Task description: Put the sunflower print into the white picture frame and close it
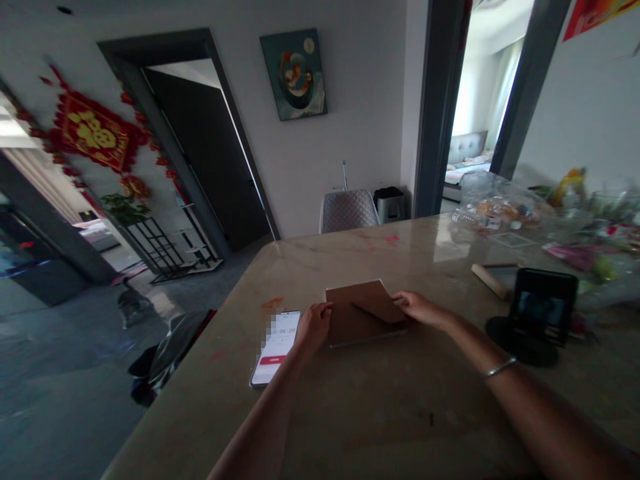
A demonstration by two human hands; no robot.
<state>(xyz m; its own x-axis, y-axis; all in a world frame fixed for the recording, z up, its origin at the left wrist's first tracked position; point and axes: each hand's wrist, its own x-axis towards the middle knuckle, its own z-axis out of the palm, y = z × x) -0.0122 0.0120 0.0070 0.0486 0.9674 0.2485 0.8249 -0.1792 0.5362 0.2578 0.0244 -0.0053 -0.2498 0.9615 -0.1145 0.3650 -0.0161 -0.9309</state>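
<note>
We have a flat brown kraft-paper packet (367,313) centred under our hands on the marble countertop (400,413). Its upper flap lies folded slantwise over the lower part, and we see no tape or seal on it, nor what it may hold. Our left hand (314,327) curls over the packet's left edge, seemingly holding it. The fingers of our right hand (420,308) reach onto the flap's right corner, though we cannot tell if they pinch it. Just left of the packet lies a smartphone (275,348) showing a timer. Further right stands a black phone stand (543,307), and beyond it a clear plastic bag (495,203) holds small, colourful items.
</note>
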